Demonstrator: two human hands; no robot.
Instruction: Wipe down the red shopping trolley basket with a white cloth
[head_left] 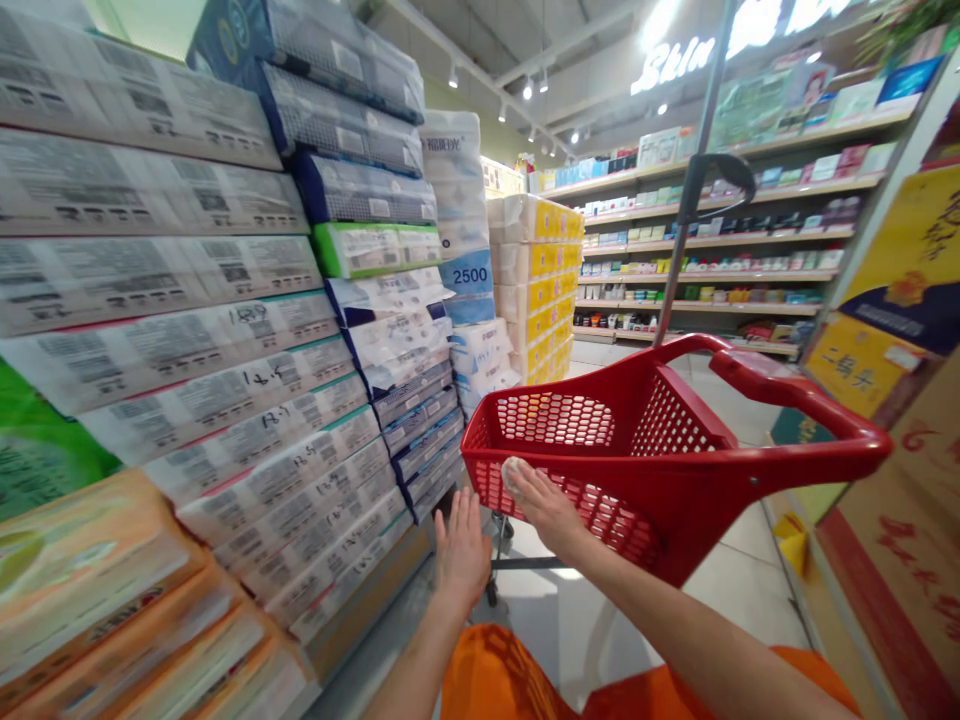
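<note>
A red plastic shopping cart with perforated sides stands in front of me, its handle off to the right. My right hand reaches to the cart's near side, by its left corner. A small whitish wad, apparently a cloth or wipe, shows under its fingertips and seems pressed to the red wall. My left hand is just left of the cart, fingers stretched out and pointing up, with nothing visible in it. Between this hand and the cart there appears to be a small gap.
Tall stacks of wrapped tissue packs rise close on the left, with orange packs lower down. Yellow-and-white packs stand behind the cart. A metal pole rises beyond it. Cardboard boxes line the right; stocked shelves fill the back.
</note>
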